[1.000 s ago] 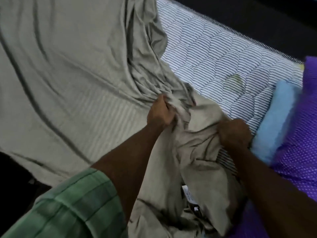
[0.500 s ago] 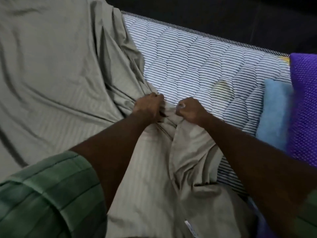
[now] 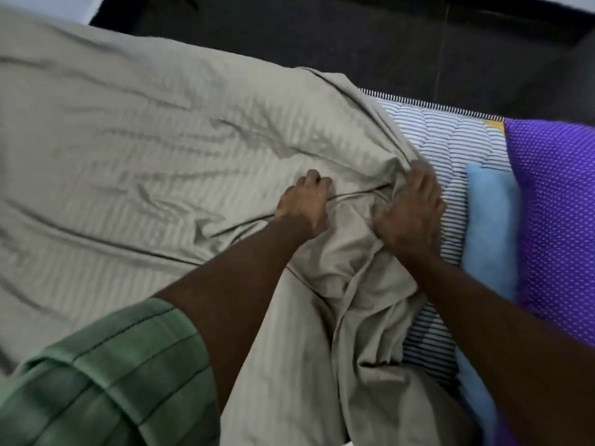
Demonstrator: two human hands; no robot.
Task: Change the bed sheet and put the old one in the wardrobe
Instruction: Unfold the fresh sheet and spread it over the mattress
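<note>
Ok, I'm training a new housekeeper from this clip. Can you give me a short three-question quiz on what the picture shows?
1. True or false: both hands grip the grey sheet.
2. Which lies right of the blue pillow? A) purple pillow B) a towel C) a blanket
3. What pattern does the bare mattress have?

Key:
1. True: left hand and right hand both clutch bunched sheet.
2. A
3. Stripes

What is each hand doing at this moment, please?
Left hand: closed, gripping a fold of the beige bed sheet.
Right hand: fingers curled into the bunched sheet, holding it beside the striped mattress.
</note>
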